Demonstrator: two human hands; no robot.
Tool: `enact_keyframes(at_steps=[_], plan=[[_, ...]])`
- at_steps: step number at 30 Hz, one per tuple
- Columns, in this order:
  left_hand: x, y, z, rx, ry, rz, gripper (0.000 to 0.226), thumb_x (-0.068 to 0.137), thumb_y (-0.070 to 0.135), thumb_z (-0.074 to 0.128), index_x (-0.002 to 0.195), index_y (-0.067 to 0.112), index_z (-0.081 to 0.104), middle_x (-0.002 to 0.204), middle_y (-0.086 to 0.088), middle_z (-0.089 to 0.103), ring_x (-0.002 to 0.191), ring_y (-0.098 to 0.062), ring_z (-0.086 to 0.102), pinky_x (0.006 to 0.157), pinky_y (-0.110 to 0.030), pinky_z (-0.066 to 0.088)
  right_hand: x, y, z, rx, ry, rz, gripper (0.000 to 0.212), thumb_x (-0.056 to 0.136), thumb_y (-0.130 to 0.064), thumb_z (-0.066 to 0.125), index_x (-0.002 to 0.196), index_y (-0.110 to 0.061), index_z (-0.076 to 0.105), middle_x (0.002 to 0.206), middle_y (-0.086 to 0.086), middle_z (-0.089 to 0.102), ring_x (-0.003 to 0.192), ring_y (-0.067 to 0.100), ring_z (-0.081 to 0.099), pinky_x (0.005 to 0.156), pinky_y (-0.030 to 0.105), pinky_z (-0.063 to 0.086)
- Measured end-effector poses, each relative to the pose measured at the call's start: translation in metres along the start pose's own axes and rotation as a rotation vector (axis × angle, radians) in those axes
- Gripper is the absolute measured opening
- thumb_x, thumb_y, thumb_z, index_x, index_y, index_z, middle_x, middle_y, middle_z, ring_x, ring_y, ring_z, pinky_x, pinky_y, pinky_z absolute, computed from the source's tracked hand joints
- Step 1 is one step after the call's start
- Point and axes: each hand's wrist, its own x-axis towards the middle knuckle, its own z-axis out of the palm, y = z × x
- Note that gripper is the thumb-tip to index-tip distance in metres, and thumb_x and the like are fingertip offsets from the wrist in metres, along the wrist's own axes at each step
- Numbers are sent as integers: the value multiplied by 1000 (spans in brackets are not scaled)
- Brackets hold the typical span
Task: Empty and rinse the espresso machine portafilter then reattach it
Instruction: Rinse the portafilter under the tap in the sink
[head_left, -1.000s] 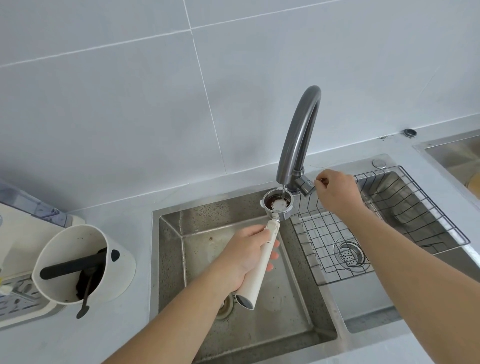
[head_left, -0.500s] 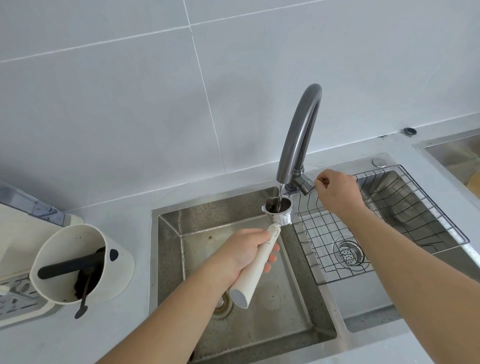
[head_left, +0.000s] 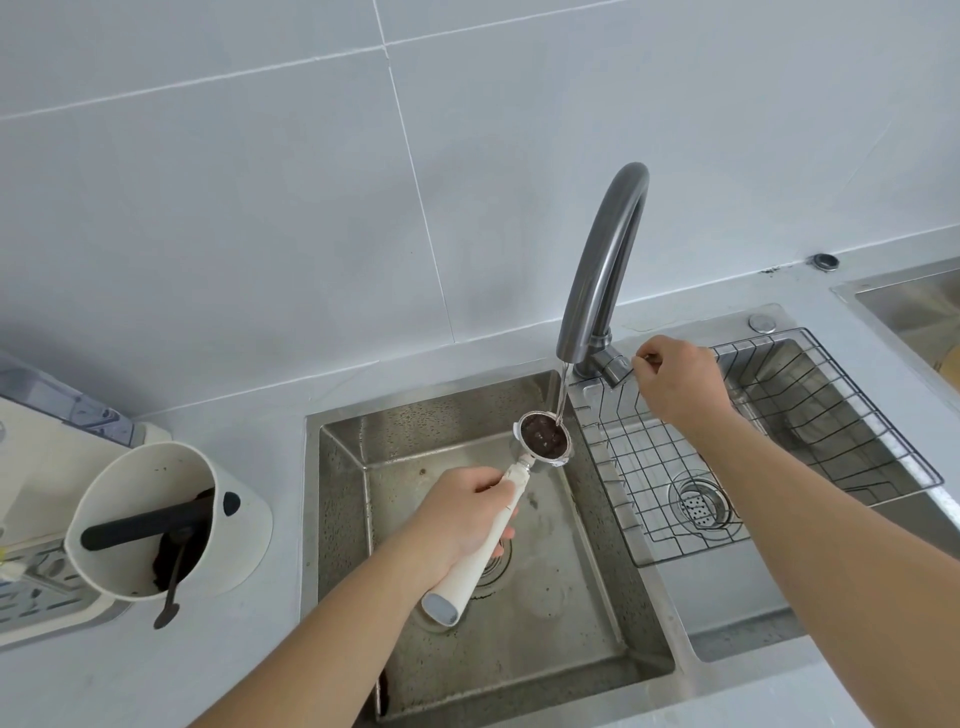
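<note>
My left hand (head_left: 457, 514) grips the white handle of the portafilter (head_left: 543, 441), holding it over the left sink basin (head_left: 519, 623). Its metal basket faces up, full of dark brown water with bubbles. A thin stream of water falls from the grey curved faucet (head_left: 602, 270) onto the basket's right rim. My right hand (head_left: 680, 379) pinches the faucet's thin lever beside the faucet base. At the far left edge stands part of the white espresso machine (head_left: 31, 467).
A white knock box (head_left: 156, 519) with a black bar and dark grounds stands on the counter at the left, a small dark spoon leaning in it. A wire rack (head_left: 753, 447) sits over the right basin, above a drain strainer (head_left: 698, 501).
The portafilter has sunk lower beneath the spout and its basket has filled with brown water. The stream now hits the right rim. My right hand stays on the lever.
</note>
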Motion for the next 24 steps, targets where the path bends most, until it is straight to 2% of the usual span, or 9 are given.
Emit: enact_keyframes(at_steps=[7, 12, 17, 22, 24], plan=[[1, -10, 1, -2, 43, 88, 18, 92, 22, 56, 90, 20, 73, 81, -8, 64, 64, -20, 64, 58, -34, 53, 0, -1, -1, -8, -2, 1, 21, 95, -20, 54, 99, -8, 69, 84, 11, 74, 77, 30, 66, 70, 37, 57], [2, -6, 8, -50, 37, 107, 20, 95, 22, 55, 88, 30, 71, 86, -4, 66, 67, -13, 68, 62, -33, 56, -1, -1, 0, -4, 3, -3, 20, 94, -21, 55, 98, -8, 70, 84, 12, 75, 77, 31, 67, 72, 41, 58], [1, -1, 11, -147, -5, 72, 16, 95, 24, 57, 96, 25, 73, 88, -2, 70, 65, -13, 68, 60, -31, 57, -1, -1, 0, 0, 0, 11, 21, 95, -21, 54, 99, -8, 69, 84, 11, 74, 75, 29, 66, 67, 35, 56], [0, -1, 11, -209, -92, 37, 16, 92, 26, 61, 91, 22, 76, 83, -3, 73, 63, -18, 65, 54, -32, 51, -1, -2, 0, 2, 7, 9, 20, 94, -21, 54, 100, -8, 69, 86, 12, 74, 79, 31, 66, 71, 38, 57], [0, 0, 13, -233, -119, 24, 16, 94, 22, 59, 99, 16, 73, 80, -3, 73, 62, -18, 63, 52, -30, 49, -2, -2, 0, 0, 9, 9, 21, 95, -21, 54, 102, -8, 69, 86, 12, 74, 79, 30, 66, 70, 37, 56]])
